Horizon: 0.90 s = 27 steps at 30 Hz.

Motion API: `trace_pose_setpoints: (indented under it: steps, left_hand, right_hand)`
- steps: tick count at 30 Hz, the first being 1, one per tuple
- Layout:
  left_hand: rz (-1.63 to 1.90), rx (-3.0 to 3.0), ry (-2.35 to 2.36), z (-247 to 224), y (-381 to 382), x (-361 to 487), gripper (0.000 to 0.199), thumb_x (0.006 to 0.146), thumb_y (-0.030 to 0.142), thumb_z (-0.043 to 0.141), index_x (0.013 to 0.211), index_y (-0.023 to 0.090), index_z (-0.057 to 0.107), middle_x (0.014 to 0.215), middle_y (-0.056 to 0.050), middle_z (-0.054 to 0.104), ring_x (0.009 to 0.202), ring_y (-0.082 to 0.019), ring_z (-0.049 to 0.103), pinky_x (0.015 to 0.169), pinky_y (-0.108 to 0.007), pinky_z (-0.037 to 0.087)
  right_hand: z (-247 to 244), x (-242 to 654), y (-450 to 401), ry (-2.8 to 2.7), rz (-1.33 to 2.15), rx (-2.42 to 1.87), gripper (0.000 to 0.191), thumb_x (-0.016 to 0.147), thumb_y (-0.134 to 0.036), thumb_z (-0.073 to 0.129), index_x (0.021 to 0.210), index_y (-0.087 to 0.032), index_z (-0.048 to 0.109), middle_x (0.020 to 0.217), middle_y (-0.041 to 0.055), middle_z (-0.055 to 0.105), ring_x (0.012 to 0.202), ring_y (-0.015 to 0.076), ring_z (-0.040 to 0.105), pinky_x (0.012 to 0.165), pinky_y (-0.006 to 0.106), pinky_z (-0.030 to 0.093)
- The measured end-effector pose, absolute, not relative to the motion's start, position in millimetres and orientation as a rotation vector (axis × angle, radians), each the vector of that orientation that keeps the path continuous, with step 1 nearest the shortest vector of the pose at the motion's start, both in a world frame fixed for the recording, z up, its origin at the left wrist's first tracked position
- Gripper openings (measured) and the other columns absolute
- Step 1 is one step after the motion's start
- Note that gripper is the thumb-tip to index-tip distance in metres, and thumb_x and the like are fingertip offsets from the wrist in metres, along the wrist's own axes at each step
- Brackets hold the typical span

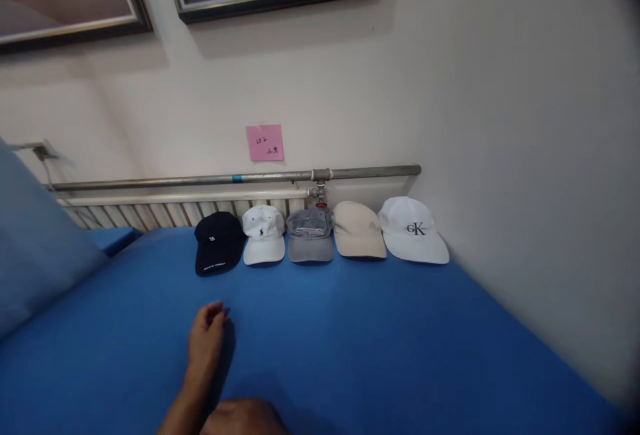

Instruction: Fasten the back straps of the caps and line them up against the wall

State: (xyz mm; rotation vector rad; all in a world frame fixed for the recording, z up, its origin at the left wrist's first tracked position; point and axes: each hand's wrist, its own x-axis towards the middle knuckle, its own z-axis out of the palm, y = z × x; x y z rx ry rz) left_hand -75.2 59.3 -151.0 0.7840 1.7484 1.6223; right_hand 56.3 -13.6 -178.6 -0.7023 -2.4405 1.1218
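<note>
A row of several baseball caps lies along the back of the blue-covered surface (360, 335), brims toward me. From left to right these are a black cap (219, 241), a white cap with a small dark emblem (264, 235), a grey cap (310, 235), a beige cap (358, 229) and a white cap with "CK" lettering (413, 229). My left hand (205, 335) is over the blue cover, in front of the black cap and apart from it, with loosely bent fingers and nothing visible in them. My right hand (245, 417) shows only partly at the bottom edge; its fingers are hidden.
Behind the caps run a metal pipe (280, 177) with a valve and a white radiator (165, 210). A pink note (265, 143) sticks to the wall above. Framed pictures (280, 3) hang higher up. Light blue fabric (37, 241) rises at the left; a wall borders the right.
</note>
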Motion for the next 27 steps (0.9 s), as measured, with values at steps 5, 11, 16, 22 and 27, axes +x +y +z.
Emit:
trace_pose_setpoints:
  steps: [5, 11, 16, 22, 27]
  left_hand:
    - [1.565, 0.990, 1.573, -158.4, 39.0, -21.7, 0.028, 0.059, 0.036, 0.063, 0.080, 0.016, 0.063, 0.080, -0.005, 0.067, 0.073, -0.020, 0.062, 0.068, -0.032, 0.050]
    - [1.471, 1.038, 1.397, -161.1, 54.3, 37.5, 0.025, 0.059, 0.034, 0.057, 0.077, 0.018, 0.063, 0.075, -0.006, 0.067, 0.070, -0.020, 0.063, 0.059, -0.029, 0.049]
    - [1.407, 1.024, 1.325, -156.2, 72.8, 56.4, 0.028, 0.055, 0.036, 0.059, 0.076, 0.017, 0.060, 0.073, -0.007, 0.066, 0.064, -0.019, 0.062, 0.055, -0.029, 0.048]
    - [1.381, 1.076, 1.382, -150.5, 64.4, 27.0, 0.056, 0.056, 0.048, 0.067, 0.100, 0.015, 0.060, 0.072, -0.002, 0.061, 0.058, -0.017, 0.055, 0.054, -0.031, 0.046]
    - [1.419, 1.491, 1.723, -136.6, 61.8, 0.3, 0.087, 0.070, 0.052, 0.057, 0.145, 0.013, 0.035, 0.064, 0.004, 0.050, 0.055, -0.017, 0.050, 0.055, -0.031, 0.043]
  right_hand:
    - [-185.6, 86.1, -19.4, -2.391, 1.076, -0.619, 0.025, 0.074, -0.005, 0.055, 0.088, -0.022, 0.067, 0.094, 0.0003, 0.069, 0.083, 0.0134, 0.061, 0.073, 0.020, 0.045]
    - [-170.5, 178.6, -10.0, -2.024, 0.944, -0.953, 0.024, 0.077, -0.007, 0.046, 0.081, -0.020, 0.064, 0.080, 0.0009, 0.063, 0.076, 0.0139, 0.058, 0.075, 0.025, 0.044]
    - [-154.9, 236.9, 20.4, -1.507, 1.010, -1.266, 0.013, 0.076, -0.018, 0.048, 0.073, -0.020, 0.060, 0.062, -0.0023, 0.054, 0.055, 0.0120, 0.050, 0.056, 0.023, 0.040]
    - [-157.0, 250.1, 55.1, -1.089, 1.071, -1.341, 0.043, 0.073, -0.027, 0.051, 0.115, -0.019, 0.053, 0.078, -0.0009, 0.056, 0.051, 0.0109, 0.050, 0.040, 0.021, 0.036]
    - [-136.9, 259.5, 52.9, -1.127, 0.773, -1.364, 0.067, 0.074, -0.025, 0.056, 0.139, -0.019, 0.044, 0.073, -0.0037, 0.053, 0.056, 0.0112, 0.049, 0.053, 0.024, 0.044]
